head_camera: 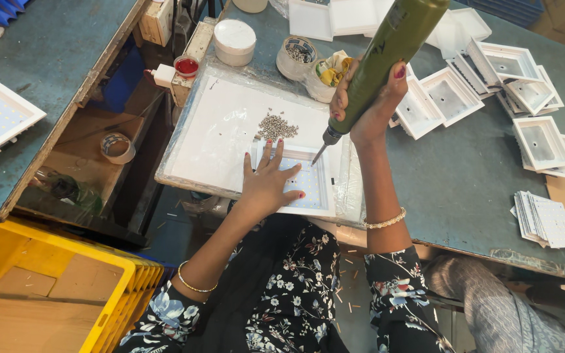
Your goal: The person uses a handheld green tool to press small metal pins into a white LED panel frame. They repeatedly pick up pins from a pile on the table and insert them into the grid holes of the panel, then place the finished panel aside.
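Right now my left hand (268, 185) lies flat, fingers spread, pinning the light, rigid, probably fragile panel frame (310, 186); my right hand (367, 98), at one o'clock, is clenched around the green screwdriver (387, 52), best held mid-barrel.

**Colours and patterns at the bench**

Electric screwdriver (387, 52): olive green body, dark tip. LED panel (305, 186): white frame, pale board dotted with a grid of small spots. Work tray (217, 131): white, under clear film. Screw pile (276, 126): silvery grey. Counter (452, 176): dull blue-grey, worn edges. Empty housings (511, 72): white rims, grey centres. Small cap (186, 66): red. Crate (109, 287): bright yellow. Sleeves (397, 297): black with a white-and-blue floral print. Nails on both hands: red. Bangle (385, 221): pale, beaded.
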